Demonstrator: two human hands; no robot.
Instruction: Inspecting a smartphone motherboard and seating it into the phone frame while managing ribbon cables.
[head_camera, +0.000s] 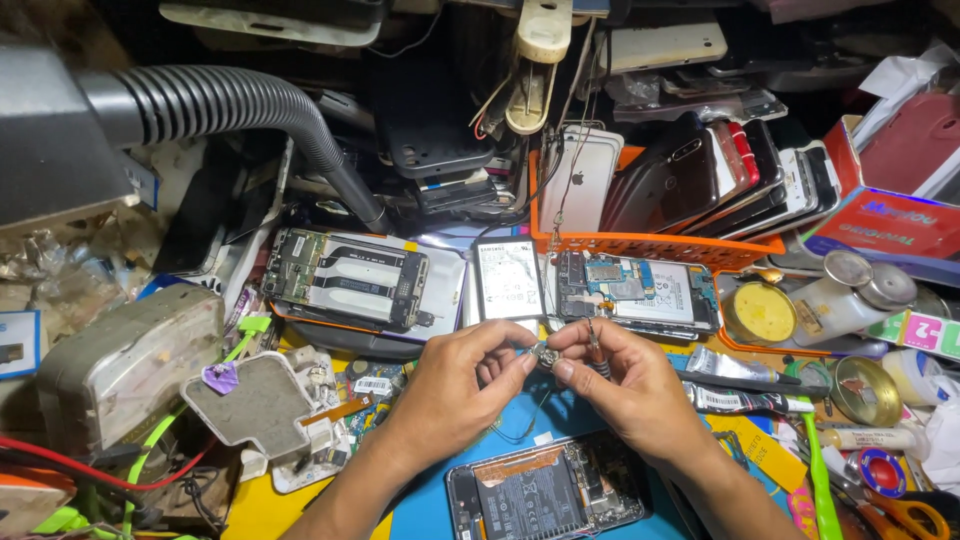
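Head view showed a crowded repair bench under hard white light, its blue work mat (430, 505) almost buried. An orange plastic basket (650, 245) at the back held phones stacked on edge. A ribbed grey hose (250, 110) curved in from the upper left. Three opened phones with bare circuit boards lay flat in a row behind the hands, and a flat white battery (507, 280) lay among them. Another opened phone (545, 495) lay on the mat, just below the wrists.

Left hand (460, 385) and right hand (625, 385) met above the mat. Thumb and fingertips of both were closed on a small metallic component (545, 355), held between them, clear of the surface. A thin wire hung below it. Crimped metal tubes (735, 385), round tins and orange-handled scissors (905, 515) lay to the right.
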